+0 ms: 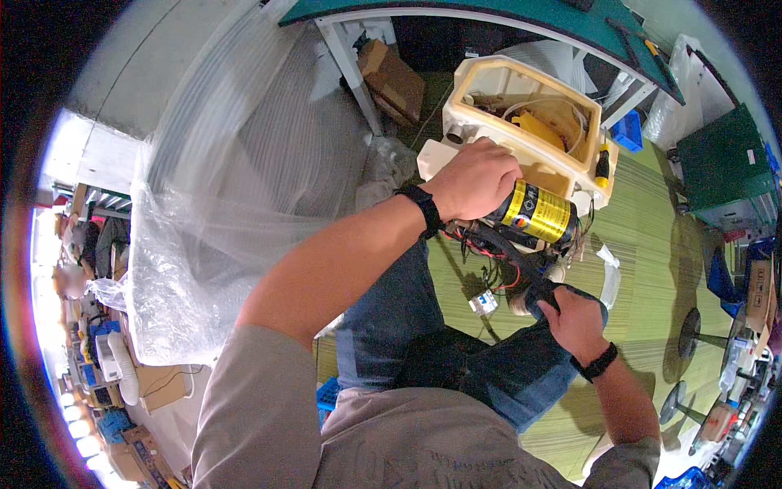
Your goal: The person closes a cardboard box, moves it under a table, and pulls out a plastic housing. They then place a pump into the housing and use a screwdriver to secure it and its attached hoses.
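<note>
In front of me stands an open cream plastic housing [590, 167] with a yellow part and a pale tube inside. A black cylinder with a yellow label [539, 213], perhaps a motor, lies against its near side. My left hand [481, 183] is closed at the cylinder's left end; its fingers curl out of sight, hiding what they grip. A long black band [509, 254], strap or hose, slants from below that hand toward my right hand [574, 322], which is wrapped around its lower end near my knee. Red and black wires hang below, beside a small white circuit breaker [483, 302].
Clear plastic wrapping [261, 163] covers a large bulk on my left. A green-topped table [489, 10] stands beyond the housing, with a cardboard box [393, 80] under it. A yellow-and-black screwdriver handle [603, 165] sits at the housing's right side. Round-based stands [689, 332] are at right.
</note>
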`<state>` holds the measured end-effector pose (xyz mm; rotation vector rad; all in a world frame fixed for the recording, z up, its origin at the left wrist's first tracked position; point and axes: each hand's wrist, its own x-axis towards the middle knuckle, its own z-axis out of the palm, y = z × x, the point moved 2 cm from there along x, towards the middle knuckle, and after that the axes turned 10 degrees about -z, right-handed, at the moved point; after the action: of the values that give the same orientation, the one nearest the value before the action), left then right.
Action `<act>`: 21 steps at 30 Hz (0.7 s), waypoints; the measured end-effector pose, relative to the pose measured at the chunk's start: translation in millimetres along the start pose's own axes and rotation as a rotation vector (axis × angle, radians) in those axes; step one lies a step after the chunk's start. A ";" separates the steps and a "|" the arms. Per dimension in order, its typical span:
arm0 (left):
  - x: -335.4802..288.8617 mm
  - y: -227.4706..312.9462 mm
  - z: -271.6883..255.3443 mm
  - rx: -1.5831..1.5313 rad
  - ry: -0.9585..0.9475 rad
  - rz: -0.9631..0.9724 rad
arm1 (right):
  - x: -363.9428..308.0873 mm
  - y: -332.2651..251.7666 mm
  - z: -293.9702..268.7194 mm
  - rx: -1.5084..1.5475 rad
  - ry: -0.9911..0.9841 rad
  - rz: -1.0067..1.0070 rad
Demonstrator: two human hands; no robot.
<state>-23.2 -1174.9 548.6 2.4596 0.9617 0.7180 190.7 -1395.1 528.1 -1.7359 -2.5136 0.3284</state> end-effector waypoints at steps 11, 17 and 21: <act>4.4 -2.7 -2.7 -0.030 -0.050 0.052 | -7.2 14.9 2.0 1.326 -0.394 0.234; 7.4 -2.6 -0.9 -0.039 -0.054 0.078 | -14.6 0.8 7.1 2.168 -0.533 0.406; 7.3 -0.3 -1.9 -0.063 -0.071 0.124 | -6.4 16.2 17.8 1.160 -0.425 0.158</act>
<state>-20.0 -1169.1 552.2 2.4882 0.7538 0.6859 204.7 -1397.9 507.7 -1.3662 -1.6279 1.8405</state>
